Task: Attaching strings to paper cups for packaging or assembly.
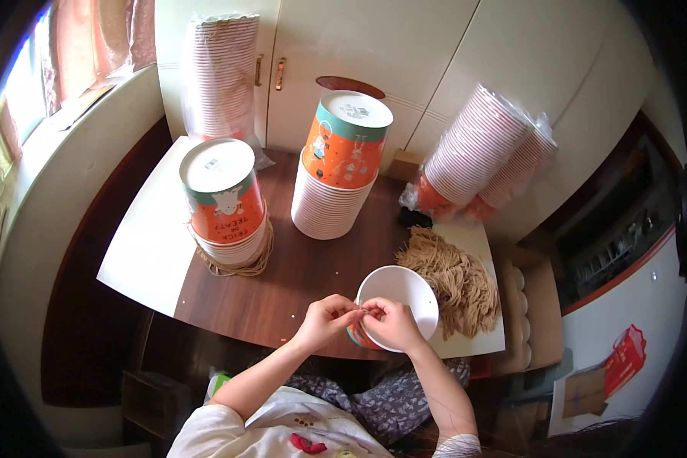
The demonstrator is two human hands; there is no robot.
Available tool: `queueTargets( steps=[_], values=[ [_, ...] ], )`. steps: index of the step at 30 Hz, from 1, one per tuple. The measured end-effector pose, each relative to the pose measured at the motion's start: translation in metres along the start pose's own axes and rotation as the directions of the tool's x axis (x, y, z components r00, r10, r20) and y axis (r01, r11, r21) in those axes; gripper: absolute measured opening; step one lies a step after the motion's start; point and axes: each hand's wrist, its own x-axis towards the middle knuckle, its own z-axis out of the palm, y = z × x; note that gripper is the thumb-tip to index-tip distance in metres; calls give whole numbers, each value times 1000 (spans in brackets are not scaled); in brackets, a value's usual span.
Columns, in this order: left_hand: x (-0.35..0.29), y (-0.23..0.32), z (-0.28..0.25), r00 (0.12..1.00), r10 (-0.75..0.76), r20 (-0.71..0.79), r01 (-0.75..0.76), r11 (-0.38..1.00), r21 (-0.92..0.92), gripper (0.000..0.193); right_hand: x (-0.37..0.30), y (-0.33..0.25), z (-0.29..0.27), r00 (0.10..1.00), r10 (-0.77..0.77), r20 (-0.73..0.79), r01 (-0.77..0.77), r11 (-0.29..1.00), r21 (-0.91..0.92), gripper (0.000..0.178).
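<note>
A paper bucket (418, 294), white inside and orange outside, sits at the table's front edge, tilted with its mouth toward me. My left hand (330, 319) and my right hand (393, 322) meet at its left rim, fingertips pinched together. Whatever lies between the fingers is too small to make out. The right hand covers part of the bucket's mouth. Just right of the bucket lies a heap of tan cords (452, 282).
Upside-down bucket stacks stand left (223, 210) and centre (343, 156) on the brown table (275, 298); tan cord loops (240, 269) ring the left one. Bagged stacks stand behind at left (221, 76) and right (481, 145). An open carton (546, 305) is beyond the right edge.
</note>
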Motion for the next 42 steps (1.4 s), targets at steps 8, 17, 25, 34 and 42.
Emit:
queueTargets(
  steps=[8,17,25,34,42],
  values=[
    [-1,6,-3,999,49,-21,-46,993,113,11,2,0,1,996,-86,-35,85,996,-35,11],
    [-5,-8,-1,998,35,-48,-38,998,-60,9,0,5,-2,981,-193,-6,188,964,-186,10],
    [-5,-1,-3,996,84,-1,-84,996,-10,9,-1,5,-15,996,-94,-4,94,993,67,9],
    [-5,3,-1,972,234,18,-232,947,223,9,8,-17,-23,964,-234,-128,241,969,46,7],
    [-5,11,-2,983,183,12,-182,965,188,12,5,-23,-22,972,-226,-60,229,973,42,9]
  ],
)
